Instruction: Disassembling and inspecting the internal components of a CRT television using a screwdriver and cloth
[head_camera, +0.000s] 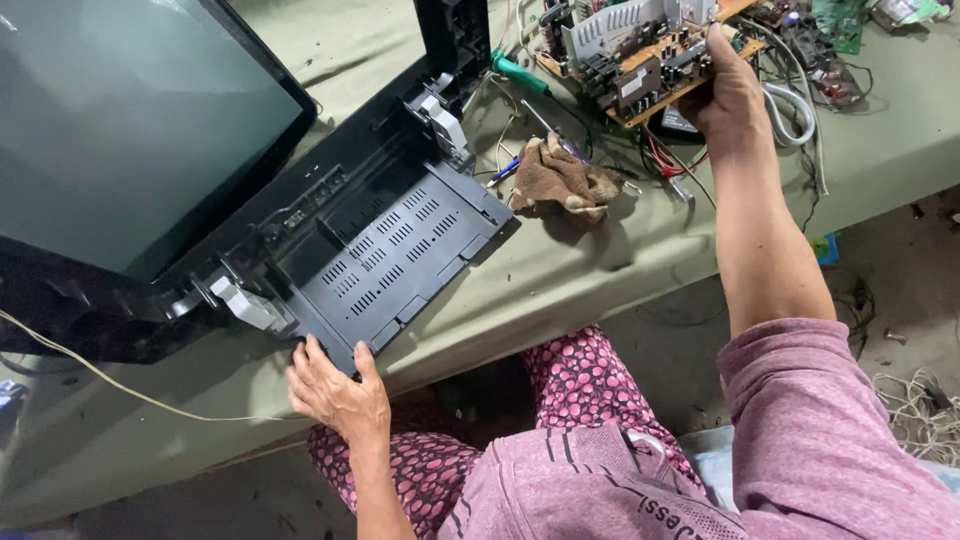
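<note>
With the right hand (728, 100) gripping the circuit board (640, 55), the left hand (335, 390) should probably keep clasping the black casing (400, 250) steady.

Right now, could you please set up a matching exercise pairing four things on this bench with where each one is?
Things:
1. circuit board
2. brown rag
3. black vented panel
4. green-handled screwdriver

Places:
A. lying crumpled on the cloth in the middle of the table
B. gripped at its near corner by the left hand
C. held by the right hand
D. lying just left of the board

Pairs: 1-C, 2-A, 3-B, 4-D
</note>
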